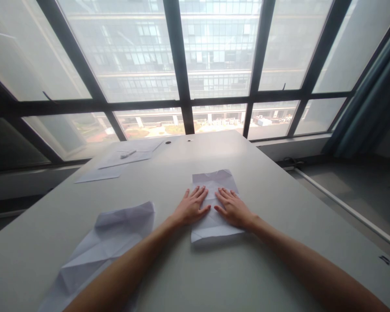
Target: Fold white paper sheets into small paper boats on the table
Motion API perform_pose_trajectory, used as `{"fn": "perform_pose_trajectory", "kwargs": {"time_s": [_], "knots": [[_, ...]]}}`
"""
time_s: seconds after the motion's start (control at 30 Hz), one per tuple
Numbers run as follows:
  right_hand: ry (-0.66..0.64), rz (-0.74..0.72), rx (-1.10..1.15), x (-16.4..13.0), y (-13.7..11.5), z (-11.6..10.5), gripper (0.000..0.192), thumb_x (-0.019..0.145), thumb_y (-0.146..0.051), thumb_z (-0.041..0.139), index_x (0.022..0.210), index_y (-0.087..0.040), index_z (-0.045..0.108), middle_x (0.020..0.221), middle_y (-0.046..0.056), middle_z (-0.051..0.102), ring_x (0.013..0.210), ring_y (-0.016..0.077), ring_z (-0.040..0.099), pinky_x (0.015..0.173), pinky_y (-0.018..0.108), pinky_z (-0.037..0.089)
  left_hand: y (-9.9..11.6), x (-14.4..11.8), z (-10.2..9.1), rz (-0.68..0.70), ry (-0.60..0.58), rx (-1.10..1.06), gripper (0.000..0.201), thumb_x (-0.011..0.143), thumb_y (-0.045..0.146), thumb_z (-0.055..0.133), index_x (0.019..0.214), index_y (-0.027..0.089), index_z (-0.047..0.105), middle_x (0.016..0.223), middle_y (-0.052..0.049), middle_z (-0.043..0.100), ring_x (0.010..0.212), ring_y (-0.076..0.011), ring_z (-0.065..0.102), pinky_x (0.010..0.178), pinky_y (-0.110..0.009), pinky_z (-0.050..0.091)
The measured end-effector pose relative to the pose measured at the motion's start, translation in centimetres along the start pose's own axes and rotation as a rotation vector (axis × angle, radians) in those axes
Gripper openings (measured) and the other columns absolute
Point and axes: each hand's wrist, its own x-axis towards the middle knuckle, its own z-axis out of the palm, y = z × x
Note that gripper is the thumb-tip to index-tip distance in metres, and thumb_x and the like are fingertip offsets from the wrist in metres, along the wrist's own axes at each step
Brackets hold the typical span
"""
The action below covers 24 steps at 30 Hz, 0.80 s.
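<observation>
A creased sheet of white paper (pixel 211 223) lies on the white table in front of me, its near edge and far corners curling up a little. My left hand (pixel 192 206) rests flat on the left half of this sheet, fingers stretched out. On the right half lies my right hand (pixel 231 207), also flat with its fingers spread. The two thumbs point toward each other with a small gap between them. Left of my left forearm is a second, larger creased sheet (pixel 107 236), partly hidden by the arm.
The white table (pixel 279 242) runs forward to tall windows with dark frames (pixel 183 65). Several flat sheets of paper (pixel 108 174) with a small whitish stick-like item (pixel 128 154) lie at the far left. A blue curtain (pixel 357 104) hangs at right.
</observation>
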Motion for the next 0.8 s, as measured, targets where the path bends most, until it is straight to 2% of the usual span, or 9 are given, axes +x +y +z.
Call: {"fn": "perform_pose_trajectory", "kwargs": {"time_s": [0.27, 0.47, 0.8], "knots": [[0.0, 0.191, -0.056, 0.2, 2.1, -0.2, 0.066, 0.101, -0.052, 0.03, 0.152, -0.01, 0.033, 0.16, 0.015, 0.026, 0.149, 0.0258, 0.019, 0.121, 0.046, 0.01, -0.1, 0.1, 0.0, -0.01, -0.016, -0.011, 0.073, 0.096, 0.063, 0.032, 0.156, 0.021, 0.028, 0.162, -0.006, 0.019, 0.151, -0.0271, 0.014, 0.12, -0.053, 0.011], [0.051, 0.183, -0.079, 0.2, 2.5, 0.2, 0.063, 0.102, -0.05, 0.029, 0.15, -0.011, 0.036, 0.158, 0.015, 0.03, 0.148, 0.0252, 0.022, 0.12, 0.047, 0.011, 0.0, 0.1, -0.1, -0.017, -0.019, -0.022, 0.073, 0.096, 0.063, 0.033, 0.156, 0.021, 0.027, 0.162, -0.005, 0.019, 0.151, -0.0268, 0.014, 0.12, -0.051, 0.011], [0.056, 0.177, -0.08, 0.3, 2.4, 0.1, 0.06, 0.102, -0.048, 0.03, 0.15, -0.012, 0.036, 0.158, 0.015, 0.032, 0.148, 0.0257, 0.023, 0.12, 0.048, 0.011, 0.0, 0.1, -0.1, -0.021, -0.018, -0.021, 0.071, 0.096, 0.063, 0.034, 0.155, 0.023, 0.028, 0.162, -0.005, 0.02, 0.151, -0.0263, 0.015, 0.12, -0.05, 0.01]]}}
